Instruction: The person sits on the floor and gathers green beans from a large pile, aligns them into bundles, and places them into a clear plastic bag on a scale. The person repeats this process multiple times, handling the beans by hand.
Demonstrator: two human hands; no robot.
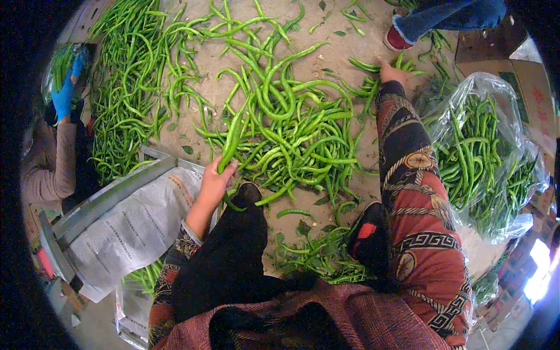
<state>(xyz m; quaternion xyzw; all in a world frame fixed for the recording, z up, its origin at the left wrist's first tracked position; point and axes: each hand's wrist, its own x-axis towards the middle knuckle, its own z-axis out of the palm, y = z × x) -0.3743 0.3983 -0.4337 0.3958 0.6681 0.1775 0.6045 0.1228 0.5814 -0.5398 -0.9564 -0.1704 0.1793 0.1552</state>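
Note:
My left hand [213, 183] grips a long green chili pepper [232, 138] by its lower end, and the pepper points up and away from me. Beyond it, on the dusty floor [188, 131], lies a loose pile of long, curled green chili peppers [297, 135]. My right hand [393, 72] is stretched out to the far right, over a small group of peppers [365, 65] that shows on both sides of it. Its fingers are partly hidden, so whether it grips any of them cannot be told.
A clear plastic bag [485, 87] full of peppers stands by my right arm. A large heap of peppers [131, 78] spreads at left, beside a metal frame [118, 197] with a white woven sack [131, 223]. A person's blue-gloved hand [63, 98] holds peppers; another person's shoe [398, 38] is at upper right.

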